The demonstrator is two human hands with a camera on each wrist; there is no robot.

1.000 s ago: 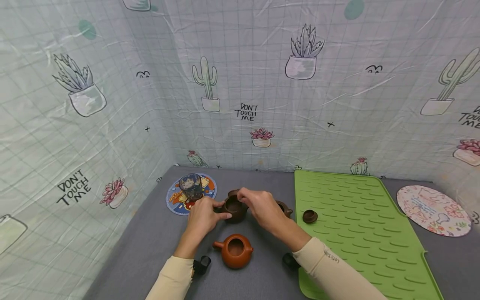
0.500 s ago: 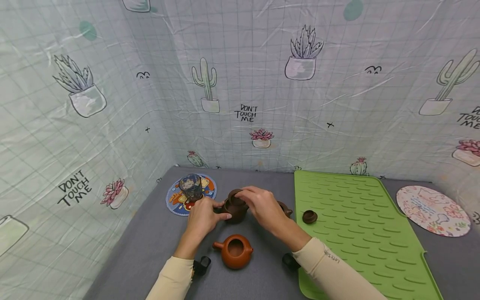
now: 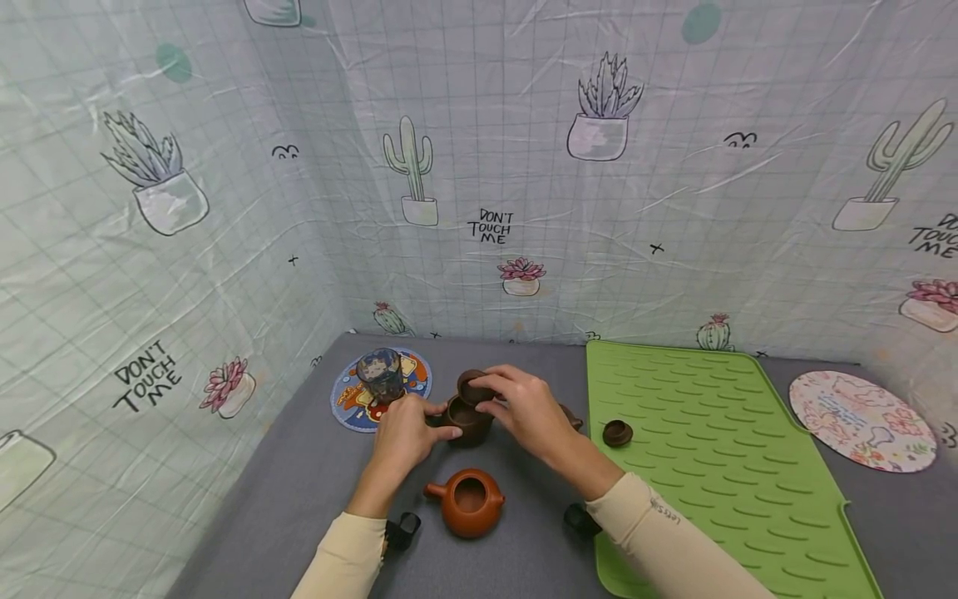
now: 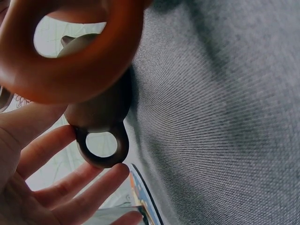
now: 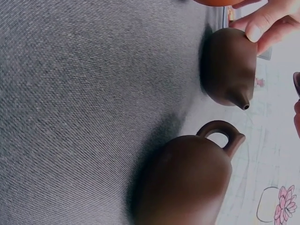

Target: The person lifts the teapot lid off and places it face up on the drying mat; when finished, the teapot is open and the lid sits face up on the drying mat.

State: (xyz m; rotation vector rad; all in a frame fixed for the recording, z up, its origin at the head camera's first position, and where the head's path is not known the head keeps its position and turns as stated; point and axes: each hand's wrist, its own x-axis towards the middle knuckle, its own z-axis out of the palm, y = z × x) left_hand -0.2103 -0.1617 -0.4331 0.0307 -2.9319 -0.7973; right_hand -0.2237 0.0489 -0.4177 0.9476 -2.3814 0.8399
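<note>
My left hand holds a dark brown teapot on its handle side, thumb at the near side of the rim. In the left wrist view its fingers lie around the looped handle. The pot stands on the grey cloth, its spout turned right. With thumb and fingers, my right hand pinches a round brown lid, tilted just above the pot's opening. A second dark brown teapot stands to the right, mostly hidden by the right hand in the head view. Nearer lies a lidless orange-brown teapot.
A small brown lid lies on the green ridged mat at right. Back left, a glass stands on a round patterned coaster. A pale round mat lies far right. Printed curtains enclose the cloth.
My right hand has raised the lid slightly from the pot's mouth and tipped it, so its hollow underside shows. The left hand and teapots stay put.
</note>
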